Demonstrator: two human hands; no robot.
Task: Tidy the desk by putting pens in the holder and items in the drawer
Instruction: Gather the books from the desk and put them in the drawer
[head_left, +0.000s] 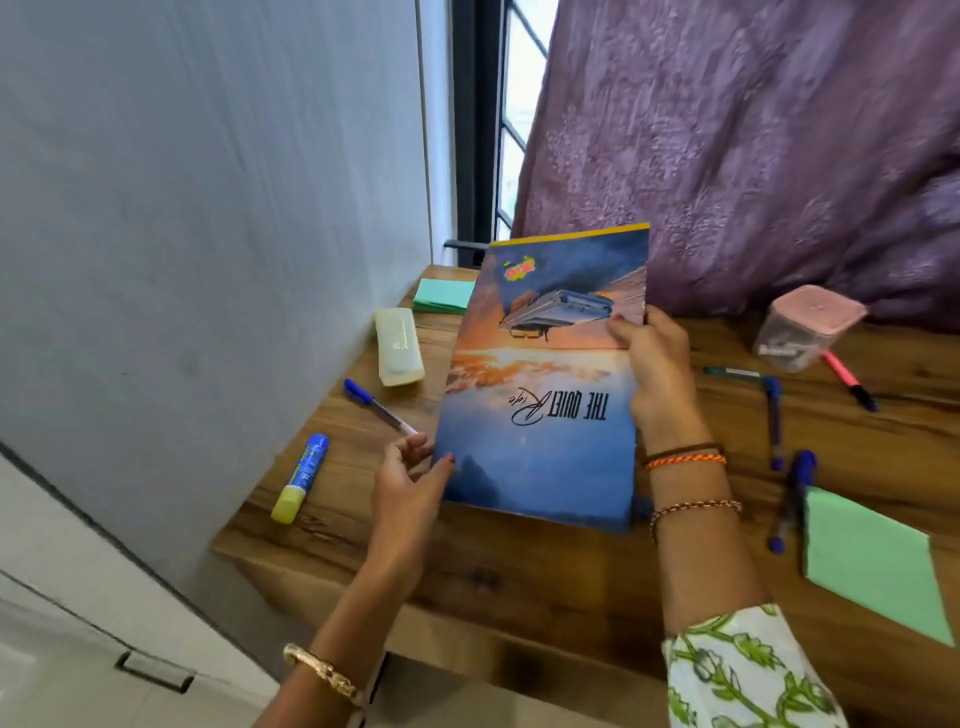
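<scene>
Left hand (410, 480): fingers loosely curled at the near left corner of one notebook (543, 384), thumb laid on the cover; whether the corner is gripped cannot be told. Right hand (655, 371): closed on the notebook's right edge, thumb on the cover, fingers hidden behind; the notebook is held tilted above the wooden desk (519, 566), its printed title upside down. Two green paper pads are counted, one near right (872, 564), cut partly by the frame edge, one far left (444, 296), partly hidden by the notebook. One glue stick (301, 478), blue and yellow, lies near left. Pens: one blue-capped (376, 405) left of the notebook; on the right, two blue (789, 499), one green (732, 372), one pink (849, 381), blurred. One pale case (397, 353) lies far left. One pink-topped holder (808, 327) stands at the far right, contents unreadable.
</scene>
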